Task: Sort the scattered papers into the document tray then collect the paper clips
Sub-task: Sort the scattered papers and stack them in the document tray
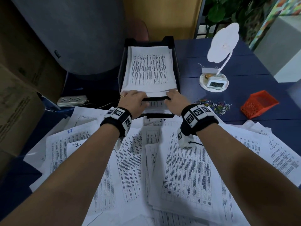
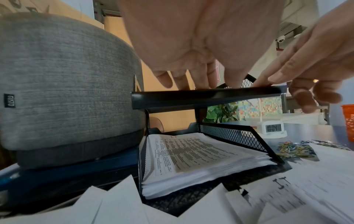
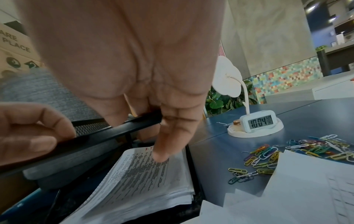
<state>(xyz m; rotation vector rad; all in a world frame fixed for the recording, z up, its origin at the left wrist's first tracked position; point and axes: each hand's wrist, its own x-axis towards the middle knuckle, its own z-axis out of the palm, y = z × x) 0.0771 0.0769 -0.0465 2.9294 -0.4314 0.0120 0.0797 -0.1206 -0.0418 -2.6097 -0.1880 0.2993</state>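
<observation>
Where hands (image 1: 133, 99) meet: black mesh tray (image 1: 122, 62), paper-stacked.

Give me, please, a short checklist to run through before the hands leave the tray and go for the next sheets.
1. Top stack lies inside the document tray: ok.
2. Top stack squared at the front: not ok, edges are staggered by the left hand and right hand.
3. Lower stack seated in its tier: ok.
4. Loose papers cleared from the table: not ok, many remain.
5. Paper clips collected: not ok, they are scattered beside the orange basket.
6. Labels of the stacks match: cannot tell.
</observation>
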